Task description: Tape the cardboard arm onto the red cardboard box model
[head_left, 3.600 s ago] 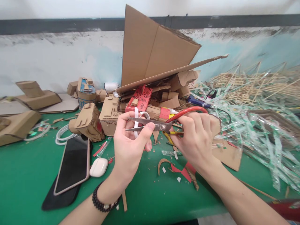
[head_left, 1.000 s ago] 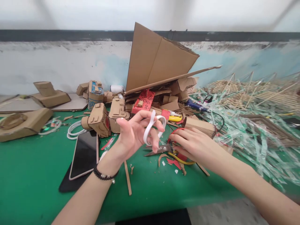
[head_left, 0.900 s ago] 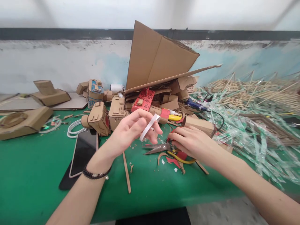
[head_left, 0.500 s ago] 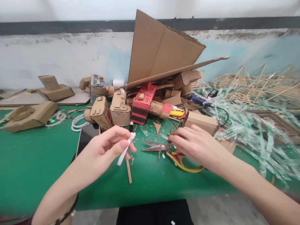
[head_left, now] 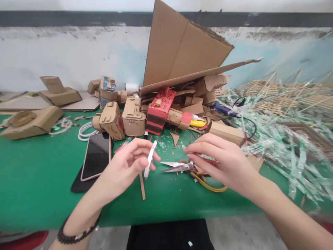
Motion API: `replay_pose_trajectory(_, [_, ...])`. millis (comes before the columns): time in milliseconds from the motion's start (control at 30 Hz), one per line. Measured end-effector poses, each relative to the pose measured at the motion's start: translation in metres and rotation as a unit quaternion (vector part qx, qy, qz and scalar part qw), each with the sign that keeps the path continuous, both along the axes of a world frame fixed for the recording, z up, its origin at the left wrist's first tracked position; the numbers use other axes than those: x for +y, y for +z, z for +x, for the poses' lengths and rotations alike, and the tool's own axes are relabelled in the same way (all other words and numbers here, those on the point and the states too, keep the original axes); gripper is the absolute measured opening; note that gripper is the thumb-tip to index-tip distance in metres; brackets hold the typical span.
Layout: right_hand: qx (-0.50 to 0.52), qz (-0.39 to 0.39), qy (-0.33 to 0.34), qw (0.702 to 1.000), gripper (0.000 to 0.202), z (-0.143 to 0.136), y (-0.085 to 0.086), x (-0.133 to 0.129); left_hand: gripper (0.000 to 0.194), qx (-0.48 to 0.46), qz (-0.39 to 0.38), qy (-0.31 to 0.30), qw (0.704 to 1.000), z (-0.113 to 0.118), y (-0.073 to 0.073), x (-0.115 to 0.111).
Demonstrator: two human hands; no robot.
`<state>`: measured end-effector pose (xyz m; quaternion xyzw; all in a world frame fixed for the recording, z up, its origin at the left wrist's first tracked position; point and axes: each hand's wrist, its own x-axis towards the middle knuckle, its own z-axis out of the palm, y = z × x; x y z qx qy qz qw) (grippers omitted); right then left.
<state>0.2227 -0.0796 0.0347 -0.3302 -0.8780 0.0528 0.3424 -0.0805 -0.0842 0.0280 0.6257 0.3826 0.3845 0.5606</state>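
Between the thumb and fingers of my left hand [head_left: 130, 158] is a thin white strip [head_left: 150, 159], slightly bent and held at a slant above the table. My right hand [head_left: 221, 156] hovers over the handles of a pair of scissors [head_left: 186, 167], its fingers stretched out and nothing seen in them. The scissors lie with blades parted, pointing left toward the strip; one handle is yellow, the other red and partly covered by my right hand. Below the strip lies a narrow cardboard strip [head_left: 142, 186]. Small scraps [head_left: 174, 139] are scattered around the blades.
Several cardboard figures [head_left: 133, 118] and a red-painted box piece [head_left: 160, 111] stand behind my hands. A yellow cutter [head_left: 197, 123] lies there too. Left are a phone [head_left: 96, 156] and a coiled white cable [head_left: 85, 131]. Tangled plastic strips [head_left: 293, 166] spread at right.
My right hand has lifted off the scissors, and its fingers have straightened. The white strip has turned more upright in my left hand. The view has shifted slightly, showing more of the phone.
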Motion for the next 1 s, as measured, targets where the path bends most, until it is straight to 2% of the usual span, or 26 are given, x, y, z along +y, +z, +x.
replay_pose_trajectory(100, [0.121,-0.053,0.062,0.989,0.01,-0.03,0.018,-0.009,0.072,-0.05,0.002,-0.021,0.999,0.008,-0.005,0.005])
replay_pose_trajectory(233, [0.163,-0.12,0.143,0.969,0.013,-0.052,0.024,-0.012,0.095,-0.049,-0.03,-0.044,0.997,0.011,-0.01,0.007])
replay_pose_trajectory(433, [0.173,-0.152,0.194,0.954,0.011,-0.056,0.021,-0.011,0.088,-0.058,-0.077,-0.052,0.994,0.012,-0.012,0.003])
replay_pose_trajectory(567, [0.158,-0.148,0.219,0.951,0.006,-0.058,0.023,-0.01,0.077,-0.041,-0.055,-0.061,0.996,0.012,-0.009,0.005])
replay_pose_trajectory(733, [0.139,-0.127,0.222,0.957,0.01,-0.059,0.023,-0.009,0.066,-0.014,-0.018,-0.07,0.997,0.011,-0.007,0.009])
replay_pose_trajectory(1000, [0.147,-0.094,0.221,0.96,0.009,-0.058,0.018,-0.006,0.071,0.003,-0.008,-0.072,0.997,0.008,-0.008,0.012])
